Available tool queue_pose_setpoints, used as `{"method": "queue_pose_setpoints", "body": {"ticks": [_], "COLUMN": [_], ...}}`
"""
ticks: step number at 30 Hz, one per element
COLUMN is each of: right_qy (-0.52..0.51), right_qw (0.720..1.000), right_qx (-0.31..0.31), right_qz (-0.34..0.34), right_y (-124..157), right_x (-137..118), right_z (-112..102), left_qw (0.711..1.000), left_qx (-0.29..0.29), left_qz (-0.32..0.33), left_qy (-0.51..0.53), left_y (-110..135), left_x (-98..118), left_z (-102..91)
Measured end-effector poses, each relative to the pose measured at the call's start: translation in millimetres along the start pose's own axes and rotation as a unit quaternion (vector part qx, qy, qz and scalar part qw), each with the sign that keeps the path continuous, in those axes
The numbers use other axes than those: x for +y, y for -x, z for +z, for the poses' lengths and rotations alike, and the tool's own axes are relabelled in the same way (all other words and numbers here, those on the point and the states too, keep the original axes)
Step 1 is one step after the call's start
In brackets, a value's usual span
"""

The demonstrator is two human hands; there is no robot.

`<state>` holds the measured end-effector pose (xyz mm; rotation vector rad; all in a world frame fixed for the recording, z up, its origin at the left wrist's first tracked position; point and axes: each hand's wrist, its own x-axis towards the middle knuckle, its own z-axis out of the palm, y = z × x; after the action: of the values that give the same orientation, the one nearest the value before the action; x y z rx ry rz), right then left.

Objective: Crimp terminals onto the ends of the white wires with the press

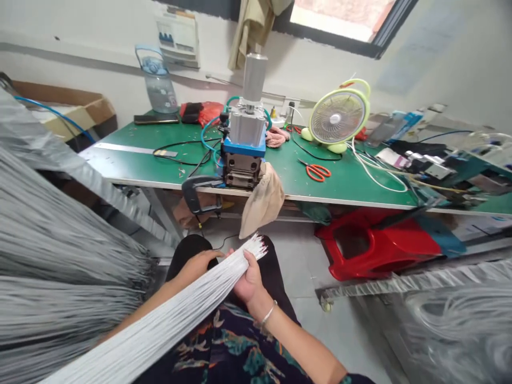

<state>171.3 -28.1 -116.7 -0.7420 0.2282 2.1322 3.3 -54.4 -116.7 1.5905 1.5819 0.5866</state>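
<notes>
A long bundle of thin white wires (192, 298) slants up from the lower left across my lap, its loose ends fanned out with small reddish tips. My right hand (248, 280) is closed round the bundle near these ends, thumb on top. On the bundle's left side, my left hand (200, 266) holds it from beneath, with most of its fingers hidden under the wires. Just beyond the wire ends, a beige cloth bag (264, 200) hangs from a pneumatic press (245, 133) at the bench edge.
A green-topped bench (192, 160) carries orange-handled scissors (316, 169), a small fan (338, 117), a water bottle (158, 85) and cables. A black clamp (196, 194) grips its front edge. Grey wires (68, 256) hang at left. A red stool (384, 245) stands under the bench.
</notes>
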Motion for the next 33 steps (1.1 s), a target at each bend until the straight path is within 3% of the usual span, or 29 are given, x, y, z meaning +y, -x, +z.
{"method": "queue_pose_setpoints", "body": {"ticks": [4,6,8,11,13,15,18,20,22,24,26,27,29,31,33], "right_qy": [-0.016,-0.024,-0.022,0.028,0.1,0.217,0.43,0.565,0.677,0.758,0.817,0.838,0.851,0.829,0.786], "right_qw": [0.999,0.997,0.992,0.97,0.947,0.914,0.814,0.708,0.581,0.454,0.369,0.349,0.351,0.395,0.468], "right_qx": [0.008,-0.021,-0.075,-0.139,-0.165,-0.175,-0.142,-0.127,-0.165,-0.226,-0.255,-0.253,-0.254,-0.28,-0.309], "right_qz": [-0.047,-0.066,-0.102,-0.195,-0.256,-0.295,-0.364,-0.404,-0.421,-0.409,-0.362,-0.335,-0.297,-0.279,-0.261], "right_y": [4,13,28,59,79,91,84,70,55,39,24,16,4,-3,-4], "right_x": [-9,-21,-38,-73,-93,-103,-93,-75,-57,-44,-37,-35,-32,-31,-32], "right_z": [-14,-12,-2,25,46,70,109,135,157,175,188,191,190,179,163], "left_qw": [0.991,0.977,0.931,0.893,0.884,0.874,0.876,0.898,0.91,0.906,0.895,0.889,0.879,0.871,0.864], "left_qx": [-0.029,-0.046,-0.113,-0.234,-0.271,-0.279,-0.332,-0.282,-0.172,-0.011,0.072,0.103,0.155,0.199,0.226], "left_qz": [-0.049,-0.07,-0.092,-0.053,-0.036,-0.027,0.051,0.09,0.121,0.124,0.101,0.09,0.073,0.061,0.057], "left_qy": [0.122,0.197,0.335,0.381,0.38,0.398,0.346,0.327,0.357,0.405,0.429,0.438,0.445,0.445,0.446], "left_y": [22,31,32,15,-5,-25,-37,-35,-33,-33,-36,-37,-36,-32,-26], "left_x": [-10,-8,-4,4,19,47,103,130,139,131,114,104,87,76,73], "left_z": [-3.9,-9.3,-16.4,-29.0,-38.4,-47.6,-60.7,-67.4,-67.5,-58.0,-42.4,-34.8,-25.7,-27.5,-37.6]}}
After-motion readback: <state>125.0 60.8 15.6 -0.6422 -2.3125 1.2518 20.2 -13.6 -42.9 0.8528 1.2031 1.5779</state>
